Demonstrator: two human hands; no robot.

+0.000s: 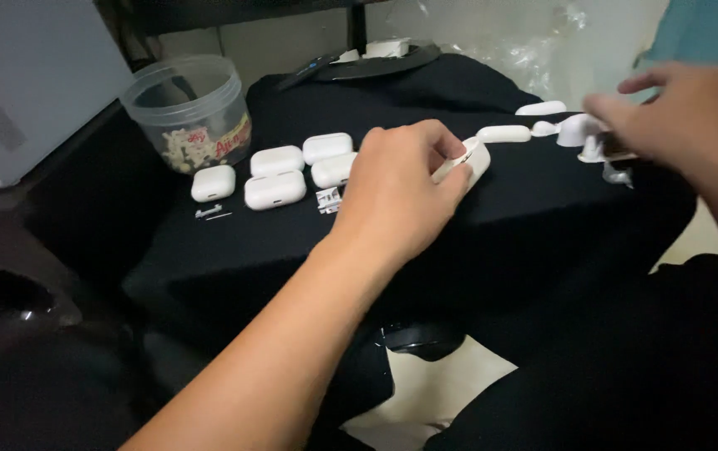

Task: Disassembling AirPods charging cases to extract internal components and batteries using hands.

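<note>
Where cases lie, black cloth point(234, 250)

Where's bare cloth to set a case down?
Free: the near strip of black cloth, between the white cases and the table's front edge, left of the left hand. Crowded: the far right, where small white parts lie under the right hand.

Matt black cloth point(209, 267) covers the table; 5 glossy, smooth white plastic cases point(275, 189) lie mid-left; a clear plastic tub point(188, 104) stands upper left.
</note>
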